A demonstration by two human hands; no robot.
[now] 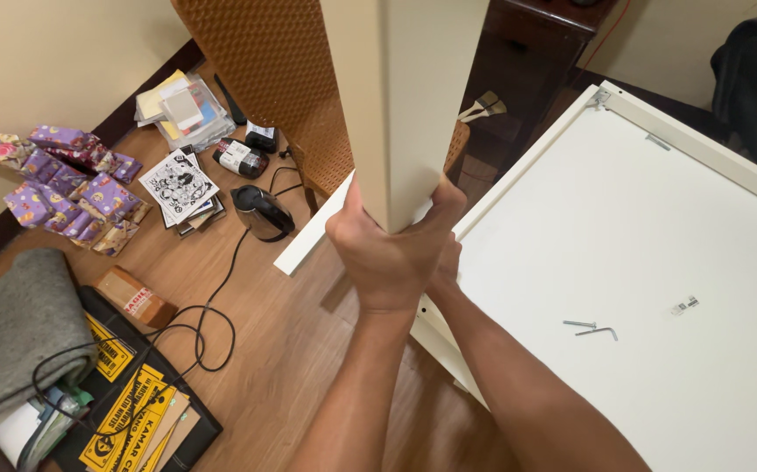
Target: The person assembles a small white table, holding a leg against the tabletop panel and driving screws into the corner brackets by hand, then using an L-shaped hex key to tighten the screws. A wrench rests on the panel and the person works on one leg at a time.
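Warm light is falling on a wooden floor [291,350]; cream walls [37,61] are rising far left, dark cabinet [527,52] standing far.

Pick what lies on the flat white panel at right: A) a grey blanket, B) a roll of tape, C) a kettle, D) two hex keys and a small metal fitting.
D: two hex keys and a small metal fitting lie on the white panel, while the kettle, tape and blanket are on the floor at left.
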